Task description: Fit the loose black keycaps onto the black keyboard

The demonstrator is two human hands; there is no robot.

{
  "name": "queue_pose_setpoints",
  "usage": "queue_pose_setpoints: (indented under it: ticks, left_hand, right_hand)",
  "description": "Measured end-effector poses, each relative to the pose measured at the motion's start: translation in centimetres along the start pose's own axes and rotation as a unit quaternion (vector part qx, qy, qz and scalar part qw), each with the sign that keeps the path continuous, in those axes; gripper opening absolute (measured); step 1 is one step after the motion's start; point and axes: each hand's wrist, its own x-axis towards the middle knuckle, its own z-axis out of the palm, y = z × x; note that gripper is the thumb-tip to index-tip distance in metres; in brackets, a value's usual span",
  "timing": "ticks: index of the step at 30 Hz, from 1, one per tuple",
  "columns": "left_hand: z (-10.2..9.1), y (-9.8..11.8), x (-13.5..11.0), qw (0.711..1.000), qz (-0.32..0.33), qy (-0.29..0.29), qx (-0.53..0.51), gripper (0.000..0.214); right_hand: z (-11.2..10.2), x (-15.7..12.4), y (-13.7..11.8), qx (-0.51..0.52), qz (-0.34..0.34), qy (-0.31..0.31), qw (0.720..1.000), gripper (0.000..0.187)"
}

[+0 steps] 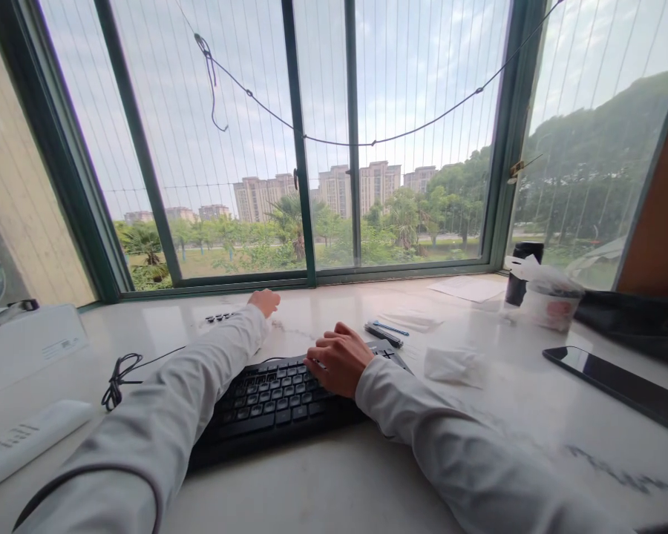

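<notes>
A black keyboard point(272, 404) lies at a slant on the pale stone surface, with gaps visible among the keys at its upper left. My right hand point(339, 360) rests over its right part, fingers bent and slightly apart, nothing seen in them. Beyond the keyboard's far edge, my left hand point(264, 302) reaches over the surface with its fingers curled; what they hold, if anything, is hidden. Several small black keycaps point(220, 317) lie beside the left sleeve. Behind the right hand are a dark pen-like tool point(383, 335) and a thin blue stick point(390, 328).
A coiled black cable point(121, 382) lies left of the keyboard, near a white box point(30, 341) and a white power strip point(30, 441). To the right are crumpled tissue point(453, 366), a phone point(617, 386), a bagged cup point(551, 300) and a black bottle point(516, 285). Windows stand behind.
</notes>
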Motion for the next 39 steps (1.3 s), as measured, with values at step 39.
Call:
queue_pose_setpoints:
  ticks: [39]
  left_hand:
    - [-4.5,0.7,-17.1,0.909,0.126,0.286,-0.277,0.032]
  right_hand:
    - [0.4,1.6,0.8,-0.111,-0.056,0.009,0.992,0.033]
